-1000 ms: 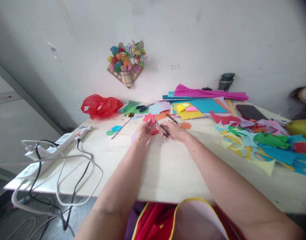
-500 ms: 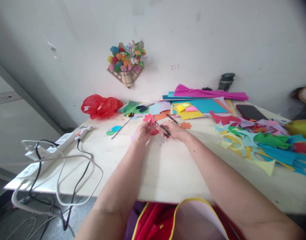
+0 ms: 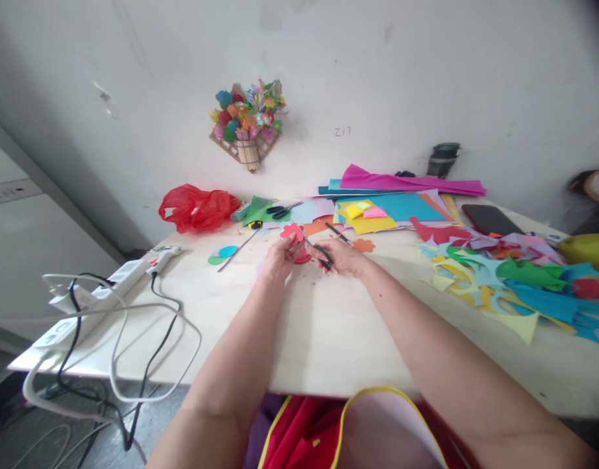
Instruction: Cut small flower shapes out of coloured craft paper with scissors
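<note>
Over the middle of the table, my left hand (image 3: pixel 281 258) pinches a small red paper flower (image 3: pixel 292 232) with a scalloped edge. My right hand (image 3: pixel 345 255) is closed around the dark handles of a pair of scissors (image 3: pixel 323 258), whose blades point up and left beside the red paper. Whether the blades touch the paper I cannot tell. More red paper (image 3: pixel 303 256) shows between the hands, partly hidden by fingers. Just beyond my right hand lie an orange paper flower (image 3: pixel 364 245) and a dark pen-like stick (image 3: pixel 338 233).
Paper scraps (image 3: pixel 504 277) cover the table's right side, near a phone (image 3: pixel 492 219). Coloured sheets (image 3: pixel 407 212) lie at the back. Another pair of scissors (image 3: pixel 278 212) rests on green paper, near a red plastic bag (image 3: pixel 199 207). A power strip (image 3: pixel 91 303) with loose cables lines the left edge.
The scissors' blades have shifted slightly left and look more closed against the red flower. The flower has turned a little in my left hand; both arms stay in place.
</note>
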The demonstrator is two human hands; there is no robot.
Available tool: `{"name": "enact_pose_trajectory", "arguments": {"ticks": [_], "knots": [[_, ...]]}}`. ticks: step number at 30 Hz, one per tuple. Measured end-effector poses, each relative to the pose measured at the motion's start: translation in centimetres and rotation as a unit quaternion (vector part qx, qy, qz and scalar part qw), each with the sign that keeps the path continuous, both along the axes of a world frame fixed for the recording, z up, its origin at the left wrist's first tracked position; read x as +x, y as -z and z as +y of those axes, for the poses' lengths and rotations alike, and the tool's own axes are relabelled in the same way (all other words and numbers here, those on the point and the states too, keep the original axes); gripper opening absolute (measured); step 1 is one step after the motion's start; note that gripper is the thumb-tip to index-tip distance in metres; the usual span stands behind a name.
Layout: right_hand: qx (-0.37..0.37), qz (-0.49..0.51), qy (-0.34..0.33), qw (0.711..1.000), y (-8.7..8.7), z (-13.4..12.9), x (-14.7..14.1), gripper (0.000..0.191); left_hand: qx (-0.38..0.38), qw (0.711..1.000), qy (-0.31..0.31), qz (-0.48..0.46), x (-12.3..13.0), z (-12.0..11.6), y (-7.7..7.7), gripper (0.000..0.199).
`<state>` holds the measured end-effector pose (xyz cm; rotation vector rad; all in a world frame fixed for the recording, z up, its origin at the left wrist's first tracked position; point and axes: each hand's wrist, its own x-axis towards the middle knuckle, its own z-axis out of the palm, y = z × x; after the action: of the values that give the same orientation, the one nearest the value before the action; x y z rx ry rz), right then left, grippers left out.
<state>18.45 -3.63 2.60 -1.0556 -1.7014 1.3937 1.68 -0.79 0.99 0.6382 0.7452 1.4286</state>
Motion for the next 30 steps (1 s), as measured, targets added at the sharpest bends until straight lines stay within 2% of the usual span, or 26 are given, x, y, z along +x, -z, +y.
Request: {"name": "enact_pose_trajectory", "arguments": {"ticks": [5, 9, 17, 20, 25, 27, 30], "knots": [[0.004, -0.007, -0.002, 1.0, -0.1, 0.0, 0.1, 0.035, -0.013, 1.0, -0.003, -0.006, 0.1, -0.2, -0.2, 0.014], [0.0, -0.021, -0.027, 0.999, -0.6, 0.0, 0.8, 0.039, 0.015, 1.0, 0.005, 0.012, -0.2, -0.1, -0.1, 0.015], [-0.023, -0.069, -0.112, 0.991, -1.8, 0.4, 5.7, 0.032, 0.063, 0.997, -0.006, 0.054, -1.7, 0.6, 0.3, 0.017], [-0.007, -0.038, -0.064, 0.997, -1.5, 0.8, 6.6, 0.026, 0.073, 0.994, 0.013, 0.081, -1.9, 0.4, 0.2, 0.019], [0.004, 0.069, 0.095, 0.993, -1.0, 1.3, 4.9, 0.029, 0.094, 0.98, 0.104, 0.14, -1.4, -0.3, 0.0, 0.025], [0.003, 0.083, 0.116, 0.99, -1.0, 1.2, 3.9, 0.032, 0.091, 0.971, 0.139, 0.174, -1.1, -0.6, -0.1, 0.028], [-0.002, 0.079, 0.112, 0.991, -1.3, 0.9, 2.7, 0.037, 0.091, 0.955, 0.176, 0.221, -0.7, -1.0, -0.2, 0.03]]}}
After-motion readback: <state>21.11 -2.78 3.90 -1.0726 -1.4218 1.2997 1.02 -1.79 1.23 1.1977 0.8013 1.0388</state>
